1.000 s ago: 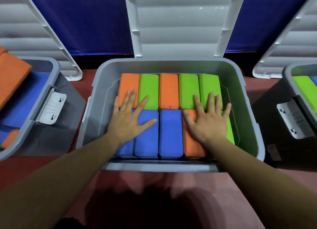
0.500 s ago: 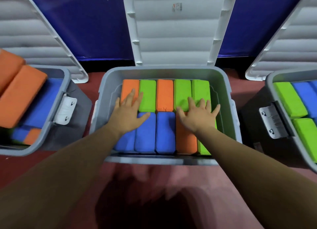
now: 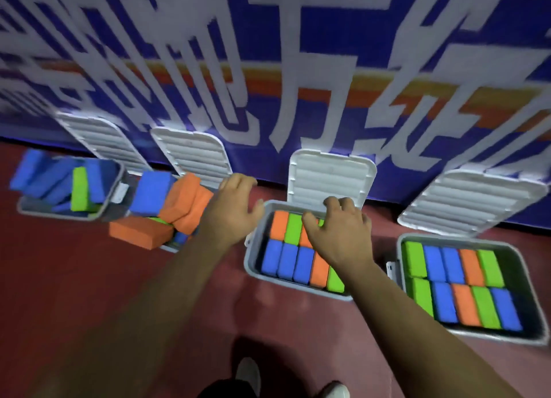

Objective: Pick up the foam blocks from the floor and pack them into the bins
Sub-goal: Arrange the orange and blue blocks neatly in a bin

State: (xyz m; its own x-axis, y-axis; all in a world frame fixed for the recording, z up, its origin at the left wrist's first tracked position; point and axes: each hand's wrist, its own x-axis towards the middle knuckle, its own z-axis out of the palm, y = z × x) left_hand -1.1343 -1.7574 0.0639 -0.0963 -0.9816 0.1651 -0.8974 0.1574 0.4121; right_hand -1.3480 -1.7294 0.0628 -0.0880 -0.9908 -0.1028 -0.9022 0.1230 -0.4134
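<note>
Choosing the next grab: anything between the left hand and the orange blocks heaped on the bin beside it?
Nothing visible. The left hand hangs open right beside the orange blocks, which lie uncovered on top.

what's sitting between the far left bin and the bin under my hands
In the head view, another open bin, overfilled: a blue foam block and orange foam blocks pile above its rim, one orange block overhanging its near edge.

Four grey bins with raised lids, foam blocks in blue, green and orange.
The middle bin (image 3: 252, 266) and right bin (image 3: 401, 266) hold flat, tight rows; the far-left bin (image 3: 59, 217) holds loose, tilted blue blocks (image 3: 44, 177); beside it, piled orange blocks (image 3: 182, 200) seemingly overflow, though blurred.
</note>
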